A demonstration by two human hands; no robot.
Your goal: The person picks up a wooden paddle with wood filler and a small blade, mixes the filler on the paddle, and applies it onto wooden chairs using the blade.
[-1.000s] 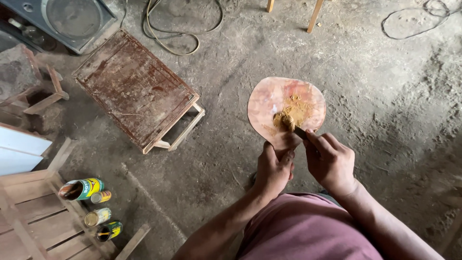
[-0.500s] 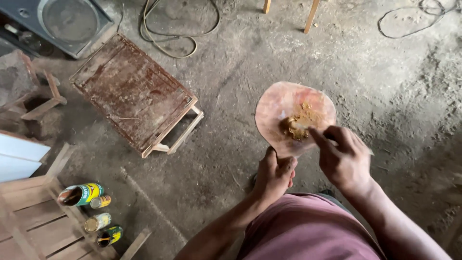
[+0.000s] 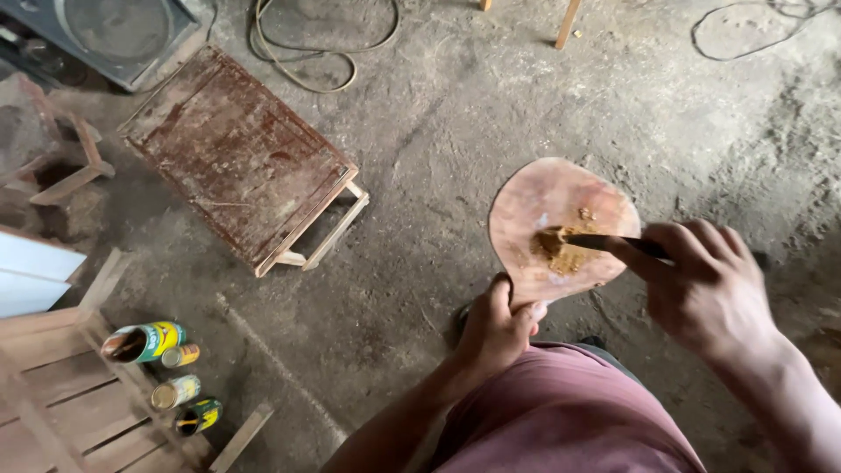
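My left hand (image 3: 493, 328) grips the narrow lower end of a rounded, paddle-shaped wooden board (image 3: 561, 223) and holds it flat above the floor. A lump of yellow-brown paste (image 3: 558, 250) lies on the board's middle. My right hand (image 3: 705, 285) holds a thin dark blade (image 3: 613, 243) like a putty knife, its tip pressed into the paste from the right. My reddish shorts fill the bottom of the view.
A low wooden stool with a rusty brown top (image 3: 241, 153) stands to the left on the dirt floor. Several open tins (image 3: 162, 368) sit on a wooden frame at the lower left. Cables (image 3: 302, 61) loop at the top, beside a dark speaker box (image 3: 114, 31).
The board has shifted right and nearer in view. My right hand has swung out to the right, and the blade now reaches the paste sideways.
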